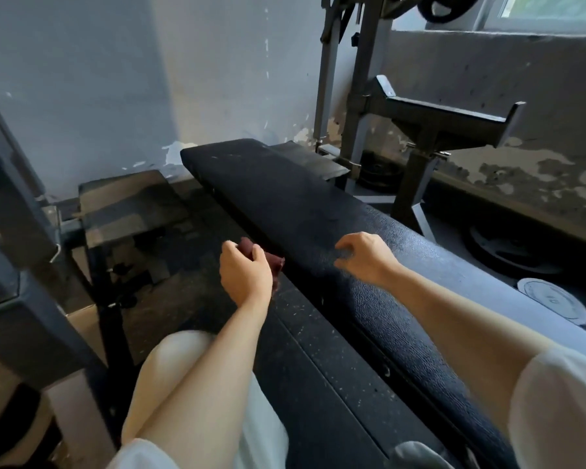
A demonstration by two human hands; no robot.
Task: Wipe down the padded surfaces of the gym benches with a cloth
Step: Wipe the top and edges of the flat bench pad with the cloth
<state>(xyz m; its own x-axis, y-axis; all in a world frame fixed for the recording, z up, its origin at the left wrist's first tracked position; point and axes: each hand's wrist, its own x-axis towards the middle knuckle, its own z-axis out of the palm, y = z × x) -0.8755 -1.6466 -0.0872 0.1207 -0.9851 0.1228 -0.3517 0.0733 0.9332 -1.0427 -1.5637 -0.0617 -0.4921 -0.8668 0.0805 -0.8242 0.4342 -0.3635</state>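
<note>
My left hand (pixel 246 274) has its grip curled around a dark red cloth (pixel 274 264), held just beside the near edge of the black padded bench (pixel 285 198). My right hand (pixel 364 257) hovers over the padding, fingers loosely curled, holding nothing.

Left hand (pixel 246 274) with cloth (pixel 274 264) left of bench pad (pixel 318 204); right hand (pixel 366 257) over pad

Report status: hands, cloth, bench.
Left hand grips dark red cloth beside black padded bench. Right hand loosely curled over pad, empty. Nothing obstructing.
</note>
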